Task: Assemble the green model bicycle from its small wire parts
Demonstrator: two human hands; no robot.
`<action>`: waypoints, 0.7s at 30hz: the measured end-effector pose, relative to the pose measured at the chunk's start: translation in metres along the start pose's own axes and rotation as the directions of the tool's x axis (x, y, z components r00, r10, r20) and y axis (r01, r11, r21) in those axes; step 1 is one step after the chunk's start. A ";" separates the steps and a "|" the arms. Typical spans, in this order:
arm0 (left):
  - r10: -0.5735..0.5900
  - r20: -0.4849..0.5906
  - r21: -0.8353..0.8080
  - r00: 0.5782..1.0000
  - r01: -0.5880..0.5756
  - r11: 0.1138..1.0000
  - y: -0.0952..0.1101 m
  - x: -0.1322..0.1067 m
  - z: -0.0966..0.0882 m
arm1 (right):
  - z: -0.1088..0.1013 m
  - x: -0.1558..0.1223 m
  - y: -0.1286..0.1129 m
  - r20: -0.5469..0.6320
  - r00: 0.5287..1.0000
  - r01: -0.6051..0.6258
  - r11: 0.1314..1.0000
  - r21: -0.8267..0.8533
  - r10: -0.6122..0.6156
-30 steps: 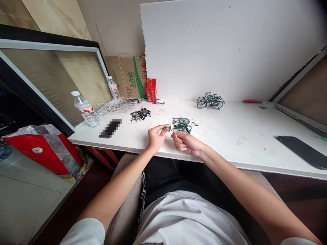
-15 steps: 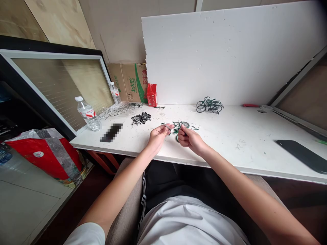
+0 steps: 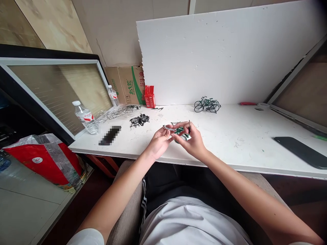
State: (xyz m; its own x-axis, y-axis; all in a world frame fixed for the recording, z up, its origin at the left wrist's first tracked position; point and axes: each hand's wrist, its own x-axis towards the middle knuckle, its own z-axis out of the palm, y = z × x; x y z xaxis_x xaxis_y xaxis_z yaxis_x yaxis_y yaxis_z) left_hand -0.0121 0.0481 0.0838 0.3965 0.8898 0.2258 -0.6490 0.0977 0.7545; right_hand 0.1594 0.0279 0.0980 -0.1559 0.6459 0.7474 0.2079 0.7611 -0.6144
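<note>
My left hand (image 3: 158,141) is closed, its fingertips pinching a small silvery model part (image 3: 169,128). Close against it, my right hand (image 3: 194,137) has a thin dark stick-like tool (image 3: 189,126) upright between its fingers. The right thumb and a fingertip reach to the left fingers at the silvery part; whether they grip it too I cannot tell. Partly hidden behind both hands, green model bicycle parts (image 3: 180,130) with a spoked wheel (image 3: 183,137) lie on the white table (image 3: 230,143).
Two or so green model bicycles (image 3: 207,104) stand at the back. Black model parts (image 3: 139,120) and wiry frames (image 3: 120,113) lie to the left, by a water bottle (image 3: 85,117). A red box (image 3: 150,96) stands behind; a dark phone-like slab (image 3: 301,152) lies far right.
My right hand has turned from a fist, its fingers opening out towards my left hand. The upright dark tool now shows between its fingers. The view has shifted slightly.
</note>
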 end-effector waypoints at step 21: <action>0.523 0.323 0.783 0.789 -0.533 0.321 0.029 -0.002 0.004 | -0.009 0.005 -0.014 -0.115 0.951 0.251 0.935 -0.252 -0.286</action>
State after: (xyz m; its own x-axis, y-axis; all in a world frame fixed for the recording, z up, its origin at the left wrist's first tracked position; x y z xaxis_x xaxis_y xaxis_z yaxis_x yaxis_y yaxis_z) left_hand -0.0291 0.0477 0.1073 0.1825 0.6090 0.7719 0.0886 -0.7920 0.6040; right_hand 0.1645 0.0197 0.1129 -0.0967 0.3897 0.9159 0.3990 0.8582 -0.3230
